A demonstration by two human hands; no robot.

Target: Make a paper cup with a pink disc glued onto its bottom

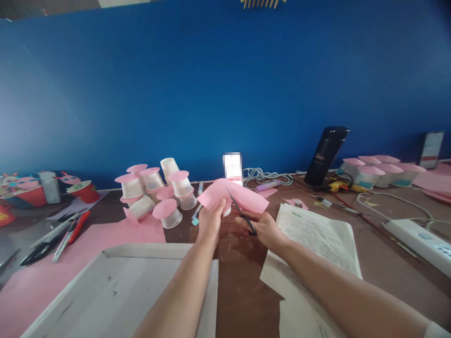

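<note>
My left hand [212,220] grips a sheet of pink paper [252,197] near its middle, thumb on top. Both ends of the paper droop to the sides. In my right hand [266,228] is a pair of black-handled scissors [249,224], fingers through the loops. Their blades reach up and left across the paper, close to my left thumb. Under the paper, a white rounded thing [227,210] shows only in part. Left of my hands stand several white paper cups with pink paper discs on them, the nearest a cup [172,218] on the table.
A white shallow box [141,249] lies front left over a large pink sheet [102,234]. Printed papers [317,230] lie under my right forearm. A dark bottle [326,157], a white power strip [423,239] and more disc-topped cups [389,176] stand right. A red cutter [79,226] lies left.
</note>
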